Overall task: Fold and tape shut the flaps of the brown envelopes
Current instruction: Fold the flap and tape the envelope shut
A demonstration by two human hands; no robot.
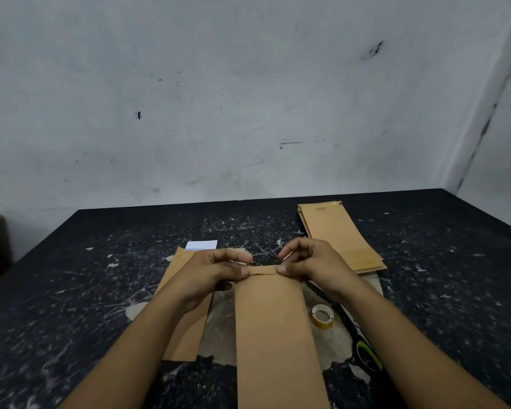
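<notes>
Both hands, left [216, 271] and right [310, 265], pinch the envelope [275, 335] flap [263, 270] at its far edge. Tape roll [323, 316] just right, on the bench [71, 290].

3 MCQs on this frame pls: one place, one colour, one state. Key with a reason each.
1. The tape roll lies:
A. right of the centre envelope
B. on the far stack
C. in the left hand

2. The scissors handle is:
A. red
B. green
C. blue

3. The flap of the centre envelope is:
A. pinched by both hands
B. cut off
C. untouched

Key: 1 A, it sits on the table beside the envelope's right edge. 2 B, bright green loop. 3 A, left hand and right hand fingers grip its ends.
</notes>
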